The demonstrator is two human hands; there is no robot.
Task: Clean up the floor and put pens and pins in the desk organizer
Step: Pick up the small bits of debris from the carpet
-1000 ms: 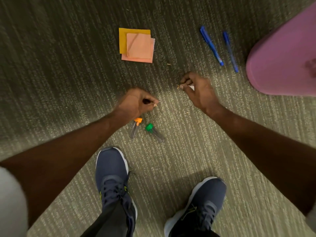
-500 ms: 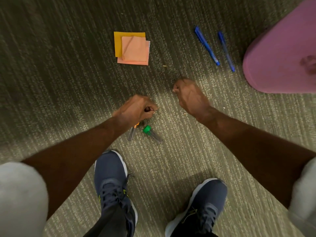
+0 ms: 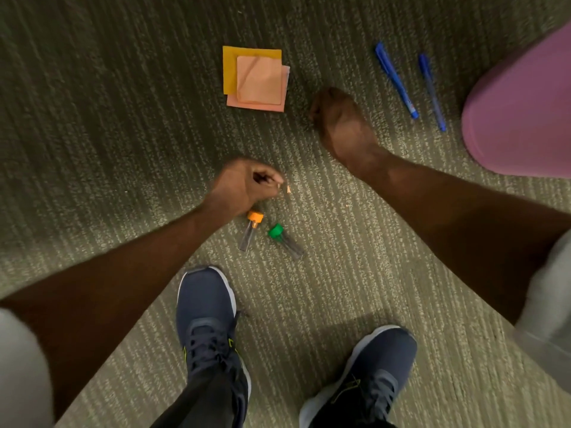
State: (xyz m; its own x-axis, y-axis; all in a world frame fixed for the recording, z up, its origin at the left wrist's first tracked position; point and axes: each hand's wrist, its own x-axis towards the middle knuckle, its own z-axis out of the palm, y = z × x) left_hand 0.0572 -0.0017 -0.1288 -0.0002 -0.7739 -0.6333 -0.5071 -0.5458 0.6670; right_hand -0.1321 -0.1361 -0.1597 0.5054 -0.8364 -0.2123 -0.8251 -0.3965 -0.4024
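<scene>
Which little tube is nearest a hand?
The orange-capped tube; its cap shows right beside the left hand. The green-capped tube lies farther right.

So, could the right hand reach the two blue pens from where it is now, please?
Probably yes. The right hand is down at the carpet just left of the blue pens, with only bare carpet between them. The pink object sits to the pens' right, not over them.

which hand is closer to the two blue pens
Right. The right hand is just left of the blue pens, apart from them; the left hand is farther away, beside the orange-capped tube.
</scene>
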